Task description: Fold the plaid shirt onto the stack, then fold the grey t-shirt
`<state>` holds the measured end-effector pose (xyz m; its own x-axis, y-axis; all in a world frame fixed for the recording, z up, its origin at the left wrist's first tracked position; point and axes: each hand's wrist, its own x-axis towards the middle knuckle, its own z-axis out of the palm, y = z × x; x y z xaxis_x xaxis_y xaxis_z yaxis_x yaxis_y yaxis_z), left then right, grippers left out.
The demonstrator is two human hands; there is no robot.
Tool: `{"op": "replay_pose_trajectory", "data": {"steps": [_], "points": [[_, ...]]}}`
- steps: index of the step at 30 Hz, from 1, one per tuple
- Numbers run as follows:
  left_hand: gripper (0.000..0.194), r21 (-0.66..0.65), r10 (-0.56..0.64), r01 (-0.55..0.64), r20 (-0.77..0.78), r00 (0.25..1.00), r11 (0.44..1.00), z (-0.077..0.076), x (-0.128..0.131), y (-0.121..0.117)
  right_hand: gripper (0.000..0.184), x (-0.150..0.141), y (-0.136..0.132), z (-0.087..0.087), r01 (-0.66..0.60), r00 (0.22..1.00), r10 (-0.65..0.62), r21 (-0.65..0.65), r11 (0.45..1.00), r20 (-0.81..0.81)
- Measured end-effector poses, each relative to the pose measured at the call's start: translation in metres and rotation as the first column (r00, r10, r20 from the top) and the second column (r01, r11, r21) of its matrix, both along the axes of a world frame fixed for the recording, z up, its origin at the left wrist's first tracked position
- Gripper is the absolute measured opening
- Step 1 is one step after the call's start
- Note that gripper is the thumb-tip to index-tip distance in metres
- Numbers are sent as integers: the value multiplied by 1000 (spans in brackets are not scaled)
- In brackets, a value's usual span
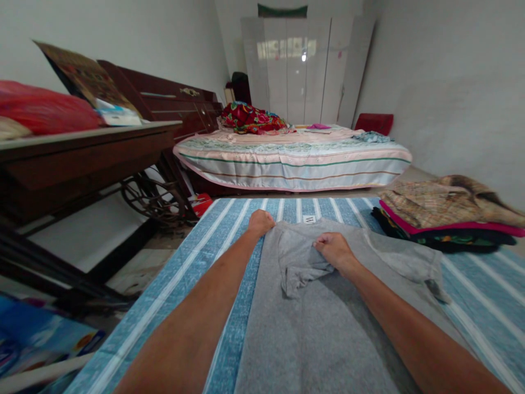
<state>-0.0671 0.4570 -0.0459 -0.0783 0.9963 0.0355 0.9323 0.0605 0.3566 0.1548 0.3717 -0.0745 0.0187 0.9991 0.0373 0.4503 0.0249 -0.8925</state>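
Observation:
A grey T-shirt lies spread on the blue-and-white striped cloth in front of me. Its left side is folded inward, with one sleeve lying bunched across the chest. At the shirt's upper left corner, my left hand is closed on the fabric edge. My right hand is closed over the folded sleeve, pinching the cloth near the middle. The other sleeve stretches out flat to the right.
A stack of folded clothes sits at the right. Beyond the striped surface stands a bed with a red floral bundle. On the left are a dark wooden table and a red plastic bag.

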Motion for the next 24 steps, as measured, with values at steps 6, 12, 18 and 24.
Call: {"op": "replay_pose_trajectory", "data": {"steps": [6,12,18,24], "points": [[10,51,-22,24,-32,999,998,-5,-3,1,16,4,0,-1,30,999,-31,14,999,42],[13,84,-69,70,-13,998,994,-8,-4,-1,15,4,0,1,35,992,-36,10,999,123],[26,9,-14,13,78,997,1000,0,-13,-3,13,4,3,-4,25,989,-26,4,1000,148],[15,-132,15,1,123,992,991,7,-15,-2,14,2,2,-1,16,990,-15,-10,1000,138]]}}
